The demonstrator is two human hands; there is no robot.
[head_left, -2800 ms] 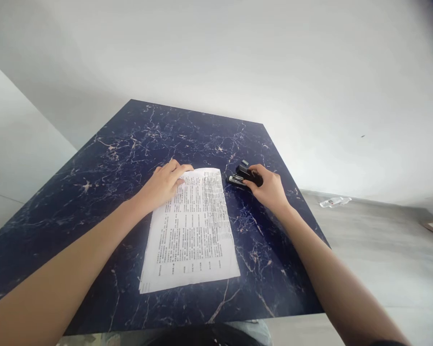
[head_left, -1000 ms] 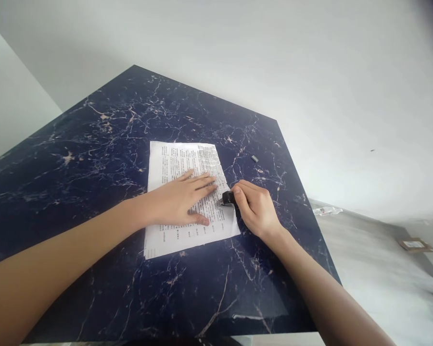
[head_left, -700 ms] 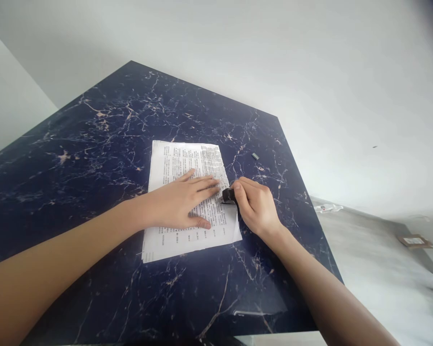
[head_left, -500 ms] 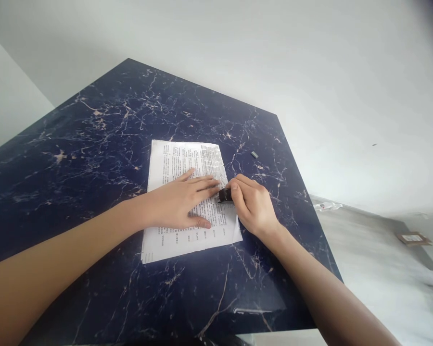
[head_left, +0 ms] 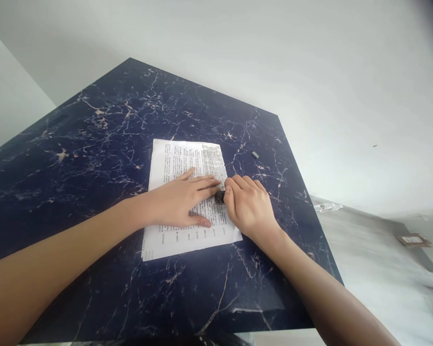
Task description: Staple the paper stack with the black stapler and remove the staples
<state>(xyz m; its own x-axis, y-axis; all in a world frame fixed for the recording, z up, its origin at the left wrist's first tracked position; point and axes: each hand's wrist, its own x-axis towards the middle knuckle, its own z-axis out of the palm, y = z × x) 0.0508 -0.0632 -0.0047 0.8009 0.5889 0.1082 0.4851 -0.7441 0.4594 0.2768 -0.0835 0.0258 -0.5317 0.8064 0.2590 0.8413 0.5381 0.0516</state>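
A stack of printed paper sheets (head_left: 187, 245) lies on the dark blue marbled table. My left hand (head_left: 182, 202) rests flat on the sheets with its fingers spread, the fingertips close to the stapler. At the right edge of the paper, my right hand (head_left: 248, 202) is closed over a small black stapler (head_left: 220, 197). Only the stapler's front end shows beyond the fingers; the rest is hidden in the fist. Beyond that hand, a small grey strip (head_left: 255, 154), which looks like staples, lies on the table.
The table (head_left: 104, 139) has a straight right edge under my right forearm. A pale wall or floor surface (head_left: 346, 96) surrounds it. Lower on the right are a white packet (head_left: 327, 207) and a flat brown item (head_left: 414, 240), both away from the table.
My right hand has tipped over and closed further around the stapler, moving slightly left, so less of the stapler shows. My left hand has stayed flat on the paper.
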